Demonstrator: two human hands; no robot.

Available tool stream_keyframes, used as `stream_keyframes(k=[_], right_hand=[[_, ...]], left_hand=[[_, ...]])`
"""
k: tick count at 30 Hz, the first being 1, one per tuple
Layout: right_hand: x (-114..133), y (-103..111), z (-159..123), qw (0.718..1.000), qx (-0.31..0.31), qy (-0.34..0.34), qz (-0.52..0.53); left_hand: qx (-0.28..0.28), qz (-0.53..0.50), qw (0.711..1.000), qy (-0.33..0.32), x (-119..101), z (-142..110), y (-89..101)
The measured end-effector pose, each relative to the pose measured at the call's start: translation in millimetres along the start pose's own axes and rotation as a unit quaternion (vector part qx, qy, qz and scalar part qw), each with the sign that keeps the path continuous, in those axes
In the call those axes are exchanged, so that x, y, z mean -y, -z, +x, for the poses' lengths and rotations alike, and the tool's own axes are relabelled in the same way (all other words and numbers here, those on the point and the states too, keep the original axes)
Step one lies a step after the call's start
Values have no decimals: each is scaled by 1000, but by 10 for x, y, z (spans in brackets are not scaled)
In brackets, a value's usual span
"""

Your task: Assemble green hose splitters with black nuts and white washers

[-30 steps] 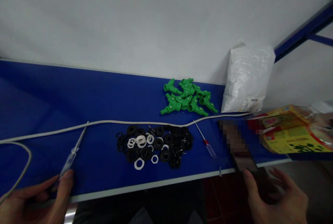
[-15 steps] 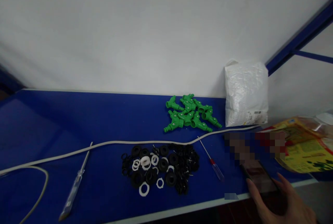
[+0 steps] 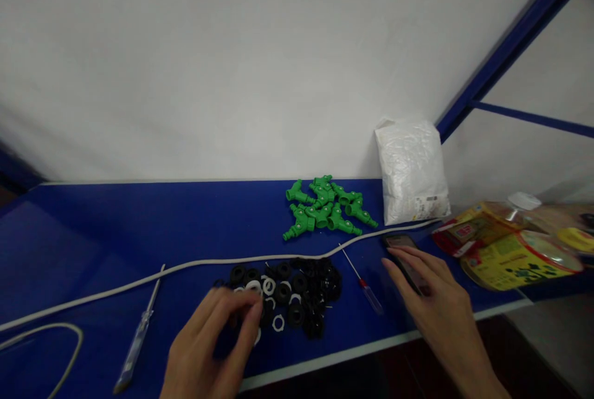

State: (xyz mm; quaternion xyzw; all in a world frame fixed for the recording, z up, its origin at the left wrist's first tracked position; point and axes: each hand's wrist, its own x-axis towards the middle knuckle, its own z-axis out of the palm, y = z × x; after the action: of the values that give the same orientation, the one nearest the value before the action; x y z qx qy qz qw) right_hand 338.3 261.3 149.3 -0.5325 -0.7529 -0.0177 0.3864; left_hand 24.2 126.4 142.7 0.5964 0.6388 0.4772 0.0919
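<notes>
Reaching over ring pile (image 3: 320,287) | left fingers (image 3: 247,336) narrow, hold unclear | right fingers (image 3: 420,260) parted at phone (image 3: 400,240)

"What do we see on our blue table (image 3: 134,219)?"

"We have green fittings (image 3: 302,222) behind a pale cable (image 3: 199,263), black and white rings (image 3: 283,293) in front, two screwdrivers (image 3: 370,295), a phone (image 3: 414,276), a white package (image 3: 412,173) and yellow-labelled containers (image 3: 515,260)."

The left hand (image 3: 211,340), right hand (image 3: 431,287) and right forearm (image 3: 471,352) are bare.
</notes>
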Motion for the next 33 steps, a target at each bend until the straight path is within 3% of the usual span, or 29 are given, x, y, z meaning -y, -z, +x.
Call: stream_keyframes(k=[1,5,9,11,14,18,20,23,25,28,30,33], right_hand=[[110,-77,133,999,28,2,36],[643,-310,463,977,137,17,162],[1140,-388,439,942,199,28,269],[1280,-413,393,927,222,22,301],[1338,-472,388,925,204,-24,321],[1306,-618,539,910,117,-158,366],[1318,-714,657,882,127,-195,408],[1375,-826,805,848,178,-155,475],[1410,-857,850,847,186,-124,483],[1427,-843,850,846,192,-128,481],[1428,-816,837,818,207,-145,516],[1439,-789,828,742,247,-166,600]], left_hand=[[-1,13,1000,-19,-59,258,-60],[122,116,986,-13,-126,1059,-401],[241,198,950,-2,5,1391,-713],[262,208,942,-11,80,1435,-760],[221,173,959,-42,150,1444,-668],[149,28,987,53,91,1439,-417],[137,-69,987,54,37,1443,-330],[81,-143,985,44,10,1457,-288],[58,-159,984,50,30,1458,-295],[59,-191,977,71,68,1432,-308],[62,-224,967,103,76,1404,-308],[36,-307,937,160,61,1369,-305]])
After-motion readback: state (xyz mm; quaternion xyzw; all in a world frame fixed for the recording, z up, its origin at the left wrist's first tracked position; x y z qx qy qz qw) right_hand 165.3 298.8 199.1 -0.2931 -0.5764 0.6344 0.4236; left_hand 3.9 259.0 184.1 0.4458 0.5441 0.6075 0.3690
